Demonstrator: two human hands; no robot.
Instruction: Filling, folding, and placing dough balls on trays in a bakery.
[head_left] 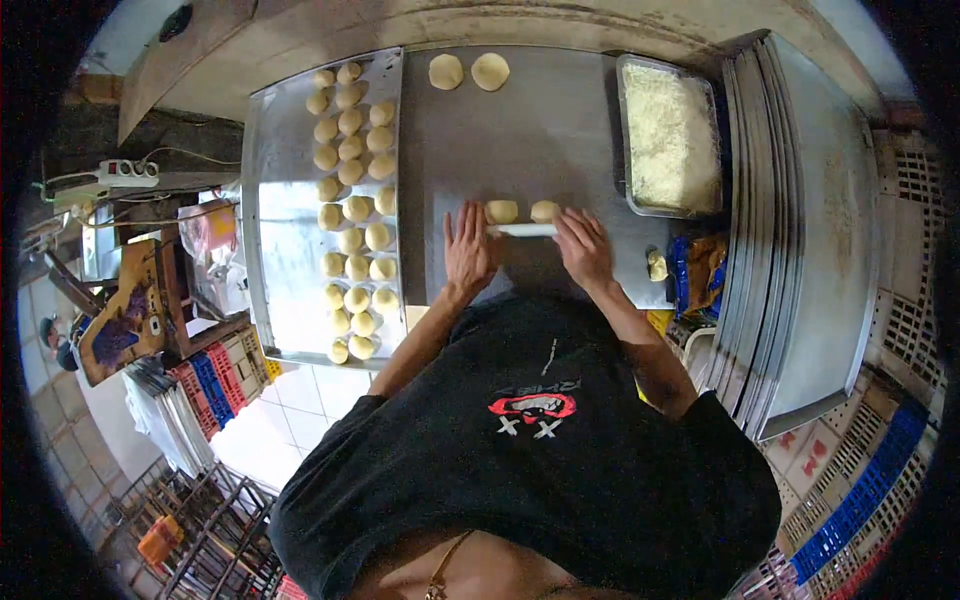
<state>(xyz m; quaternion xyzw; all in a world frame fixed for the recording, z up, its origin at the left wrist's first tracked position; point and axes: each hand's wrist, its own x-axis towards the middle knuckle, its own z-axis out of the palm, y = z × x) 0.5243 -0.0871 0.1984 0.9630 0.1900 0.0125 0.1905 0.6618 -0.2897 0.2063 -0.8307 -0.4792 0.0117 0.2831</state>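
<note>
A white rolling pin (525, 230) lies crosswise on the metal worktop, with two flattened dough pieces, the left dough piece (501, 212) and the right dough piece (545, 211), just beyond it. My left hand (467, 248) rests palm-down on the pin's left end, fingers stretched forward. Over the right end lies my right hand (584, 246), its fingers also extended and angled inward. The pin's ends are hidden under both hands. Two flat dough rounds, the left round (446, 72) and the right round (490, 72), lie at the far edge of the worktop.
On the left, a large metal tray (285, 215) bears rows of dough balls (350, 238). A clear tub (622, 185) of pale shredded filling stands at the right, near a blue packet (690, 275). Upright metal trays (825, 230) line the right side. A power strip (128, 174) hangs far left.
</note>
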